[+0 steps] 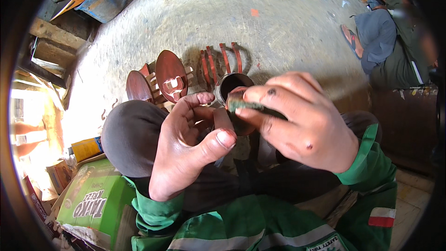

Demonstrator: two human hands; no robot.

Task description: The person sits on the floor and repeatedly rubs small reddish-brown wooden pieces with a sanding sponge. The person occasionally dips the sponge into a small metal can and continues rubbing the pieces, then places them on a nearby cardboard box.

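In my right hand [304,121], pinched between thumb and fingers, is a green scrap of sponge or cloth [246,105] with reddish-brown stains. My left hand [186,142] curls around a small flat brown piece [222,119], which looks like wood; its fingertips are stained. The green scrap is right beside this piece, and I cannot tell whether they touch. Just beyond both hands an open can [234,83] with a dark inside is partly hidden by my right fingers. Past it, several narrow curved red-brown strips [225,58] are on the concrete floor.
Dark red oval wooden pieces [168,72] with pale pegs stand beyond my left knee [132,137]. A green carton [95,200] is at lower left, a blue bucket [104,0] at upper left. Another person in grey trousers and a sandal [351,41] sits at the right.
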